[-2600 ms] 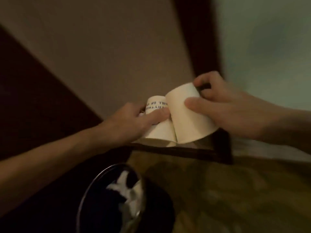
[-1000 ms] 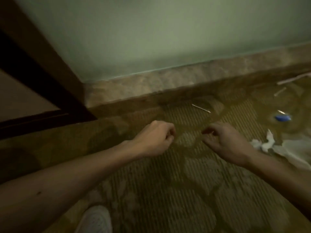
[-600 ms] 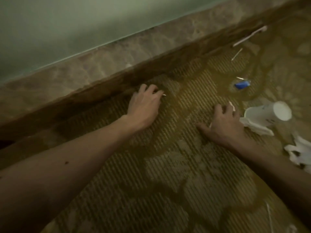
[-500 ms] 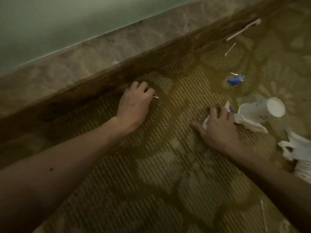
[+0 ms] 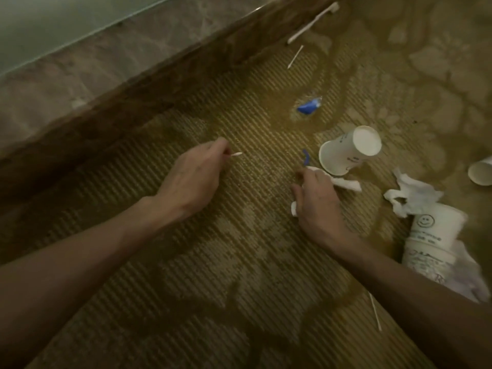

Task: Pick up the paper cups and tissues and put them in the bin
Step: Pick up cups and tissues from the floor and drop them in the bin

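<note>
My left hand [image 5: 193,179] rests low on the patterned carpet, fingers pinched on a thin white cotton swab [image 5: 236,154]. My right hand [image 5: 316,206] is closed on a crumpled white tissue [image 5: 346,183] that trails out toward a white paper cup [image 5: 348,150] lying on its side. Further right lie another crumpled tissue [image 5: 411,195], a stack of cups with a smiley face [image 5: 431,235], and one more cup [image 5: 482,173] at the frame's edge. The bin is out of view.
A dark wooden skirting [image 5: 149,86] and a marble strip run along the wall at upper left. A blue wrapper [image 5: 308,106], a small blue scrap [image 5: 306,157], a white toothbrush [image 5: 311,21] and loose cotton swabs [image 5: 295,56] litter the carpet.
The view swung from the bin to the floor by the wall. Both hands dropped the cups and came down to the carpet; the left pinched a swab, the right closed on a tissue.
</note>
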### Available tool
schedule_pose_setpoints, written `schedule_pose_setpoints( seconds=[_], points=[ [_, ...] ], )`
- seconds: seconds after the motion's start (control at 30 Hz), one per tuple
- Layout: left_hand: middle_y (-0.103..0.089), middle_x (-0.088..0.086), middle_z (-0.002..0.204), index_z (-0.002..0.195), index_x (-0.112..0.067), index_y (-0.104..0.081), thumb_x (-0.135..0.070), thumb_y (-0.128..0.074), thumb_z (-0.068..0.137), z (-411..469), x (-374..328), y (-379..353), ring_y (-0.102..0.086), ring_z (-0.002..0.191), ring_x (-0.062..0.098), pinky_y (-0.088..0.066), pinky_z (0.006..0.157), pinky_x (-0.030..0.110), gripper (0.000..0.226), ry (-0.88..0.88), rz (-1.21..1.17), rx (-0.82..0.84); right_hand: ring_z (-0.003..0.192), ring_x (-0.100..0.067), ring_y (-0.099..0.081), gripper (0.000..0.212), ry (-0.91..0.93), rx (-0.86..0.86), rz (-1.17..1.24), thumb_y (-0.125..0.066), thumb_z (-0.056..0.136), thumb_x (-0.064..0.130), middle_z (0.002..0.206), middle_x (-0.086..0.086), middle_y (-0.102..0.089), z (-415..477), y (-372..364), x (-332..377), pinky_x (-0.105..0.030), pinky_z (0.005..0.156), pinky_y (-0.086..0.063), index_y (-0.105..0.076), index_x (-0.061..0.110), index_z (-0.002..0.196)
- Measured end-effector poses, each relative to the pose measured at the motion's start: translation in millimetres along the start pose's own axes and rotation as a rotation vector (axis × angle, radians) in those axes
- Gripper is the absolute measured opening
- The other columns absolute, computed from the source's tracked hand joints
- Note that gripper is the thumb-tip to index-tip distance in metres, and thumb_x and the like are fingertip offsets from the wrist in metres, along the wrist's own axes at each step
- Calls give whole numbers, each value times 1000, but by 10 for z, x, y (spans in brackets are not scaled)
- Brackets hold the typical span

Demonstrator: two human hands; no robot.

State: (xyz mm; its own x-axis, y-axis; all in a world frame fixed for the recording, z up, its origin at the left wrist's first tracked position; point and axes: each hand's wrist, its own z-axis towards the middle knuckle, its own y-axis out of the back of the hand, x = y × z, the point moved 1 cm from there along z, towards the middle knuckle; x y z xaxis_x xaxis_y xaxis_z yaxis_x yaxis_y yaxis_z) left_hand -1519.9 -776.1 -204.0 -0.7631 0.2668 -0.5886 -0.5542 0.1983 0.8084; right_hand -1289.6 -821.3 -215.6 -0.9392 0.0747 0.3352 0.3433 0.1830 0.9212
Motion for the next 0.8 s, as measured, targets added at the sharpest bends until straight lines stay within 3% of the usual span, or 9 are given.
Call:
schedule_pose_setpoints(
  seconds=[0.13, 0.27, 0.33, 0.43, 0.5, 0.6, 0.67, 0.8],
  points=[
    [-67, 5, 106, 114, -14, -61, -17, -44, 102, 130, -298, -86, -63, 95, 23, -51, 83, 41, 21, 71, -87, 123, 94, -25, -56, 21, -92, 7, 154, -38, 105, 19, 102, -7, -60, -119, 106, -136, -40, 80, -45, -53, 9, 115],
    [-64, 3, 97, 108, -15, -63, -28, -46, 99, 298, -577, -117, -61, 90, 23, -48, 78, 34, 22, 196, -119, 201, 75, -23, -62, 23, -195, -45, 164, -40, 104, 39, 87, -3, -64, -218, 197, -312, -35, 57, -44, -43, 20, 116],
    [-63, 2, 92, 102, -20, -63, -34, -51, 95, 415, -695, -101, -59, 86, 23, -43, 73, 32, 20, 223, -92, 200, 90, -25, -66, 50, -246, -101, 118, -49, 97, 52, 102, -4, -68, -222, 258, -417, -32, 61, -45, -36, 21, 133],
    [-65, -1, 83, 96, -22, -66, -36, -61, 91, 588, -819, -138, -61, 76, 17, -44, 63, 30, 15, 217, -68, 244, 120, -30, -57, 90, -392, -55, 124, -59, 83, 68, 137, -8, -57, -184, 321, -595, -42, 89, -49, -23, 18, 149],
    [-69, 1, 87, 97, -23, -69, -37, -67, 88, 667, -887, -234, -65, 79, 17, -53, 70, 32, 16, 202, -83, 310, 117, -29, -57, 78, -419, -12, 67, -60, 84, 66, 133, -9, -58, -166, 299, -698, -42, 90, -50, -38, 16, 139],
    [-69, 0, 97, 105, -28, -67, -38, -69, 88, 774, -951, -428, -64, 87, 19, -52, 78, 32, 20, 181, -70, 349, 91, -20, -56, 34, -340, -57, 30, -55, 94, 51, 103, -4, -62, -153, 260, -765, -36, 72, -45, -55, 18, 104],
    [-65, -2, 101, 112, -30, -64, -42, -69, 88, 852, -975, -535, -62, 94, 20, -50, 82, 34, 27, 155, -38, 352, 83, -17, -51, 30, -312, -52, 30, -49, 98, 48, 90, 1, -55, -138, 259, -779, -33, 68, -37, -54, 19, 93],
    [-68, 2, 116, 117, -29, -60, -55, -69, 84, 971, -993, -694, -63, 105, 22, -53, 91, 43, 43, 158, -12, 340, 82, -18, -51, 38, -345, 2, 92, -37, 101, 52, 88, 0, -55, -72, 263, -802, -33, 70, -36, -53, 19, 89]
  ],
)
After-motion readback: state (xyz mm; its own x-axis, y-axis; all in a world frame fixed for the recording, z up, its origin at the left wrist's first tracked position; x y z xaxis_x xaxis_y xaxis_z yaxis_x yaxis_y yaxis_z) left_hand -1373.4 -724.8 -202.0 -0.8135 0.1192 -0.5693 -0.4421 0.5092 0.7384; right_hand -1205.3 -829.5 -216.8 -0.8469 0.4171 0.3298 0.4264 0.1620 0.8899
